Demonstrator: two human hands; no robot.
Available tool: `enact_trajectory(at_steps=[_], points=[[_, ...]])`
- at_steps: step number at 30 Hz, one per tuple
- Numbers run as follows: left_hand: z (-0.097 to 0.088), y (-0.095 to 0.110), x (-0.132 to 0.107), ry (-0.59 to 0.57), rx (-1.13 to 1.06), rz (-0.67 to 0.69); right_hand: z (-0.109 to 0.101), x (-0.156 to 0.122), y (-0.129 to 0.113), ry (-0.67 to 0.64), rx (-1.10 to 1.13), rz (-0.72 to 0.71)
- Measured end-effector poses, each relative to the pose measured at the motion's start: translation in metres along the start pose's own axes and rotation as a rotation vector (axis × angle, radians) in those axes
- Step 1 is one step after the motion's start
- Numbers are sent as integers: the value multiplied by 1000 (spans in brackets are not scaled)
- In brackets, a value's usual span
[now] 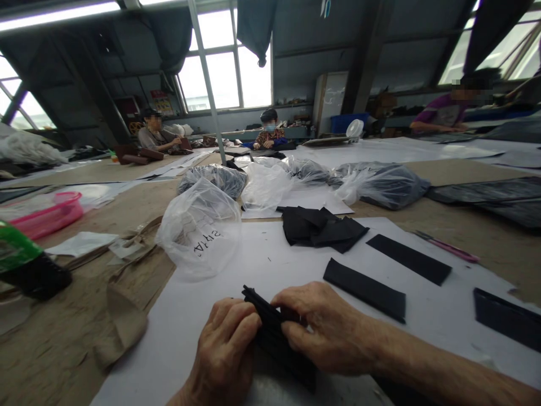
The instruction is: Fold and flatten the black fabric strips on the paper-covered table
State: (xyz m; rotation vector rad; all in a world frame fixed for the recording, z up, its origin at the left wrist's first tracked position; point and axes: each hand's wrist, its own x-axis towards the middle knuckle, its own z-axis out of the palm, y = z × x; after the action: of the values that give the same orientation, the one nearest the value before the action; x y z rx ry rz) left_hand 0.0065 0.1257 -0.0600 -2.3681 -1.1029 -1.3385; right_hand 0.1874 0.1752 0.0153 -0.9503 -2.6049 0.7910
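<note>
Between my two hands stands a bundle of black fabric strips [279, 338], tilted, with layered edges showing at its top. My left hand [228, 338] is closed around the bundle's left side. From the right, my right hand [325, 327] pinches its edge between thumb and fingers. Just beyond lie a flat black strip [366, 288] and another black strip [409, 258] on white paper [262, 254]. A third dark strip [507, 318] rests at the far right. A loose pile of black fabric pieces [321, 226] sits farther back.
Scissors with pink handles [452, 248] lie at the right. Clear plastic bags [203, 231] crowd the middle of the table. On the left are a green-labelled bottle [25, 262], a pink basket [51, 214] and a tan fabric strip [122, 316]. Several people sit at the far side.
</note>
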Motion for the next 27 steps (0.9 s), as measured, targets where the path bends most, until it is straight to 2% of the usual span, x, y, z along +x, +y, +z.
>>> enact_trajectory(at_steps=[9, 13, 18, 20, 22, 27], points=[[-1, 2, 1, -1, 37, -38, 1, 2, 2, -65, 159, 139], [-2, 0, -4, 11, 73, -69, 1, 3, 7, 9, 210, 157], [-4, -2, -4, -4, 83, -40, -4, 5, 19, 49, 387, 302], [-4, -3, -3, -16, 93, -25, -7, 6, 21, 66, 385, 319], [-3, -5, -2, -19, 106, -15, -9, 5, 19, 100, 323, 268], [-2, -5, -3, -24, 140, -27, -8, 1, 10, 198, 89, 19]])
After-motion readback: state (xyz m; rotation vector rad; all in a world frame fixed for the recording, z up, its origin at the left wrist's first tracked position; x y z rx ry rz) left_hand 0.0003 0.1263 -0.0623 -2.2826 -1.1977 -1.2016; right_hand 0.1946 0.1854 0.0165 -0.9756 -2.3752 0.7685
